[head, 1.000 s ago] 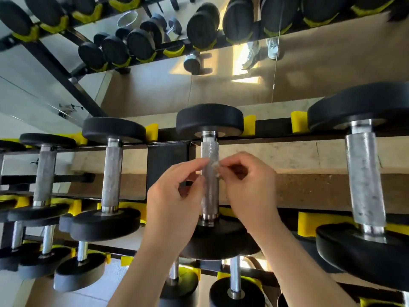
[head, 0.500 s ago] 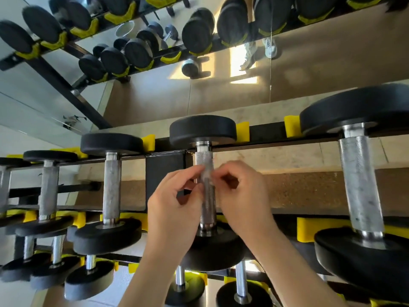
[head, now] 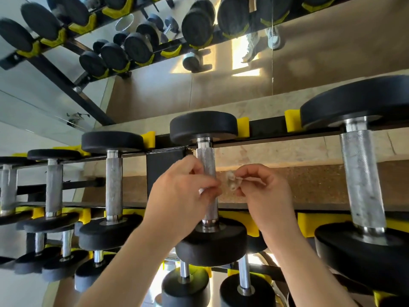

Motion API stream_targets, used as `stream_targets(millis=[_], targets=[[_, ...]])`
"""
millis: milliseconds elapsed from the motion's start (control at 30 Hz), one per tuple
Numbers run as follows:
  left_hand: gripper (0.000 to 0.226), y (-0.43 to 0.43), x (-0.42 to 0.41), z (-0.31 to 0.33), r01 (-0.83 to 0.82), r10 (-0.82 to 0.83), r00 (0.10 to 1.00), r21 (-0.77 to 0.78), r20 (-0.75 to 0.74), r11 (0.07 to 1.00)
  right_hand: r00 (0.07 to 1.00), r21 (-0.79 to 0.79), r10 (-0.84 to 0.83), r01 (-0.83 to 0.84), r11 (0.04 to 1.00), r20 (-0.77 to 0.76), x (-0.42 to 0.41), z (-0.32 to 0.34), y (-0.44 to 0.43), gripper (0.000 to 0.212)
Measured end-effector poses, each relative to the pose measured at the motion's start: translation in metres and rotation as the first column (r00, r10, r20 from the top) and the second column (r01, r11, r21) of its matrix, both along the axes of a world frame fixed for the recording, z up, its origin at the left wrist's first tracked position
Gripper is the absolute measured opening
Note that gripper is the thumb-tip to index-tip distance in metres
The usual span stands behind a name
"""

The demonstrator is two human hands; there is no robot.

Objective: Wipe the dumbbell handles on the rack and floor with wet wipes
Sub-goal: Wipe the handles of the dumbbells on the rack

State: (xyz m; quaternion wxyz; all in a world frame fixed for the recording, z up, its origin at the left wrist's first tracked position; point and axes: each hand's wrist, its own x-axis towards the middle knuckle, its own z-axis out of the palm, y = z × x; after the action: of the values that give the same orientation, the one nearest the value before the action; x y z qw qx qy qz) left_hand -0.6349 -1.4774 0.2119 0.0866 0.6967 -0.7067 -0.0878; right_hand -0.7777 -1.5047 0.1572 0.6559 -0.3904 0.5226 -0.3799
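A black dumbbell with a knurled steel handle [head: 205, 160] lies across the rack's top tier in the middle of the view. My left hand [head: 179, 196] is in front of that handle and pinches one end of a thin, nearly see-through wet wipe [head: 231, 181]. My right hand [head: 263, 191], just right of the handle, pinches the wipe's other end. The wipe stretches between both hands beside the handle; whether it touches the steel I cannot tell. A bigger dumbbell handle [head: 360, 178] lies to the right and a smaller one [head: 114, 182] to the left.
The black rack with yellow cradles [head: 243, 127] carries more dumbbells on a lower tier [head: 186, 286]. Behind it a mirror [head: 221, 85] reflects the rack, the floor and a person's shoes. Smaller dumbbells run off to the far left [head: 53, 180].
My right hand has pulled away to the right of the handle, drawing the wipe out between both hands. The camera has tilted, so the rack sits lower in view.
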Motion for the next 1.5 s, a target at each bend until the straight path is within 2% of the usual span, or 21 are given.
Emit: stream_targets(millis=[100,200,300,367,467,567,700,767,833,867,900,933,1000,1067,1100,1200,1300,1367,1433,1500], targets=[[0.004,0.001,-0.003,-0.006,0.070,-0.072,0.997,-0.062,-0.024,0.996,0.992,0.085,-0.043,0.033,0.996,0.120,0.005,0.001,-0.003,0.028],[0.010,-0.001,-0.001,-0.010,0.104,-0.101,0.993,-0.049,0.068,0.993,0.971,0.129,-0.006,-0.025,0.991,0.237,0.009,0.005,0.000,0.018],[0.009,-0.001,0.013,0.003,-0.203,0.203,0.977,0.004,-0.068,0.979,0.993,0.052,0.060,-0.066,0.996,0.101,0.015,0.003,0.001,0.003],[0.013,0.003,0.026,0.007,-0.325,0.327,0.929,0.043,-0.172,0.945,0.997,-0.030,0.077,-0.077,0.997,0.000,0.017,0.002,0.000,0.008],[0.020,0.005,0.032,0.004,-0.331,0.348,0.899,0.108,-0.265,0.937,0.977,-0.157,0.166,-0.186,0.970,-0.130,0.012,0.003,0.013,0.017],[0.030,0.002,0.027,-0.006,-0.349,0.385,0.869,0.165,-0.310,0.922,0.933,-0.201,0.283,-0.328,0.923,-0.221,0.006,0.007,0.024,0.021],[0.049,-0.006,0.027,-0.013,-0.454,0.476,0.756,0.162,-0.450,0.876,0.944,-0.399,0.106,-0.232,0.887,-0.313,0.016,0.007,-0.002,0.013],[0.042,-0.009,0.032,-0.015,-0.450,0.482,0.738,0.188,-0.472,0.873,0.930,-0.449,0.083,-0.249,0.858,-0.357,0.018,0.006,-0.002,0.013],[0.015,-0.010,0.036,-0.016,-0.380,0.431,0.775,0.205,-0.462,0.902,0.909,-0.416,0.163,-0.327,0.849,-0.383,0.013,0.004,0.014,0.021],[0.009,-0.011,0.037,-0.015,-0.348,0.405,0.795,0.208,-0.451,0.914,0.896,-0.387,0.210,-0.367,0.846,-0.392,0.009,0.005,0.022,0.027],[0.021,-0.010,0.036,-0.015,-0.344,0.394,0.806,0.192,-0.442,0.919,0.889,-0.378,0.228,-0.386,0.842,-0.398,0.008,0.005,0.025,0.030],[0.022,-0.011,0.035,-0.016,-0.375,0.411,0.780,0.175,-0.472,0.911,0.895,-0.396,0.210,-0.371,0.840,-0.394,0.007,0.006,0.023,0.026],[0.012,-0.016,0.030,-0.012,-0.460,0.472,0.647,0.186,-0.599,0.868,0.922,-0.486,0.097,-0.283,0.827,-0.374,0.012,0.009,0.007,0.010],[0.018,-0.022,0.025,-0.010,-0.495,0.500,0.541,0.225,-0.676,0.839,0.928,-0.561,-0.012,-0.215,0.799,-0.373,0.023,0.011,-0.014,0.016],[0.017,-0.024,0.023,-0.010,-0.489,0.499,0.537,0.231,-0.681,0.841,0.919,-0.578,-0.054,-0.199,0.791,-0.391,0.030,0.013,-0.022,0.017],[0.015,-0.019,0.023,-0.014,-0.431,0.461,0.587,0.226,-0.666,0.874,0.862,-0.609,-0.099,-0.266,0.747,-0.497,0.040,0.013,-0.023,0.016],[0.040,0.012,0.029,-0.019,-0.341,0.424,0.661,0.255,-0.619,0.905,0.742,-0.577,0.039,-0.553,0.601,-0.669,0.027,0.014,0.007,0.014],[0.040,0.039,0.026,-0.023,-0.358,0.428,0.701,0.237,-0.571,0.903,0.641,-0.506,0.135,-0.702,0.501,-0.755,0.018,0.018,0.020,0.011],[0.034,0.061,0.019,-0.026,-0.437,0.478,0.684,0.216,-0.551,0.873,0.585,-0.483,0.123,-0.755,0.444,-0.802,0.022,0.027,0.009,0.018],[0.030,0.073,0.011,-0.028,-0.515,0.526,0.605,0.210,-0.598,0.831,0.594,-0.541,-0.012,-0.724,0.428,-0.804,0.035,0.034,-0.016,0.016]])
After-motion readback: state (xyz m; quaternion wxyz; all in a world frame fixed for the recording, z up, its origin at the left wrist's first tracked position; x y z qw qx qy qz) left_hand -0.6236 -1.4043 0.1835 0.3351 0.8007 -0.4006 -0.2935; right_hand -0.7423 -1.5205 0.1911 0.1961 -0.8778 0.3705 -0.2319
